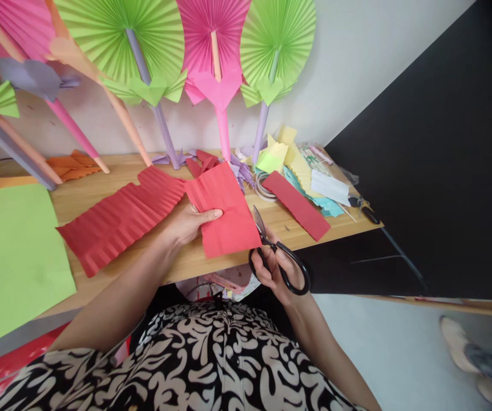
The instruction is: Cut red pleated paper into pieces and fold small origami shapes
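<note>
My left hand [190, 222] grips a piece of red paper [229, 228] by its left side, the thumb lying on top. In my right hand [278, 265] is a pair of black-handled scissors [291, 268], fingers through the loops. The scissor blades stand somewhat apart at the paper's lower right corner; whether they touch the sheet I cannot tell. To the left, partly behind my left hand, lies a creased, pleated strip of red paper [117, 222] on the wooden table. A narrow folded red strip [297, 205] rests at the right.
Green fans [156, 51] and a pink fan [214, 40] on paper sticks lean against the wall. A large green sheet [15, 262] covers the table's left. Tape rolls [265, 187], yellow scraps [297, 165] and a black-handled tool [370, 214] lie at the right edge [357, 230].
</note>
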The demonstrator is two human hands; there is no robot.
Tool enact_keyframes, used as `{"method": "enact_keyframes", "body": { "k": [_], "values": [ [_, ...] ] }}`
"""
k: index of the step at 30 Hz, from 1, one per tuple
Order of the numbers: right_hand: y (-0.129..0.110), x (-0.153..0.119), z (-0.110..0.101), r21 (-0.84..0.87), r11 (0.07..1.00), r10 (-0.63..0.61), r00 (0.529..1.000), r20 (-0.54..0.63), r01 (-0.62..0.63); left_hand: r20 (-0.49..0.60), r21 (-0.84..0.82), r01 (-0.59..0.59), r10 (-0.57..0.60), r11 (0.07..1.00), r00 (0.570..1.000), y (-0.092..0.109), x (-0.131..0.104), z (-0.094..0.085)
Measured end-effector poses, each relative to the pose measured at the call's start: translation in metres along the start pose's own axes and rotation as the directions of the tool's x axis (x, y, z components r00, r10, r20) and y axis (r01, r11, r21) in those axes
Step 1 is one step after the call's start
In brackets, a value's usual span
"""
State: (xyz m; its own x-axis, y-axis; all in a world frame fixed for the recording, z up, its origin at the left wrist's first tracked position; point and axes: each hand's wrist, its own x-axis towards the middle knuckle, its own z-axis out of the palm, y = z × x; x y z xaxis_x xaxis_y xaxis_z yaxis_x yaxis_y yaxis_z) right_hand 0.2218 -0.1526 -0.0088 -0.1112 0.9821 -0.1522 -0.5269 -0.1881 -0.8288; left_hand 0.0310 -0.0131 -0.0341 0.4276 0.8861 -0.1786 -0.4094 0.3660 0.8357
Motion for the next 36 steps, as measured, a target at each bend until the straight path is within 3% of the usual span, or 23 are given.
{"method": "enact_keyframes", "body": {
  "k": [16,24,36],
  "values": [
    [0.008,0.000,0.006,0.055,0.998,-0.039,0.997,-0.059,0.043,0.053,0.042,-0.112,0.110,0.993,0.993,-0.005,0.001,-0.002],
    [0.010,-0.001,0.011,0.051,0.998,-0.044,0.999,-0.024,0.045,0.004,-0.036,-0.042,0.042,0.998,0.999,-0.002,0.000,0.006],
    [0.012,-0.004,0.010,-0.032,0.999,-0.035,0.993,-0.113,0.031,0.015,-0.039,-0.035,0.036,0.999,0.999,0.000,-0.001,0.005]
  ]
}}
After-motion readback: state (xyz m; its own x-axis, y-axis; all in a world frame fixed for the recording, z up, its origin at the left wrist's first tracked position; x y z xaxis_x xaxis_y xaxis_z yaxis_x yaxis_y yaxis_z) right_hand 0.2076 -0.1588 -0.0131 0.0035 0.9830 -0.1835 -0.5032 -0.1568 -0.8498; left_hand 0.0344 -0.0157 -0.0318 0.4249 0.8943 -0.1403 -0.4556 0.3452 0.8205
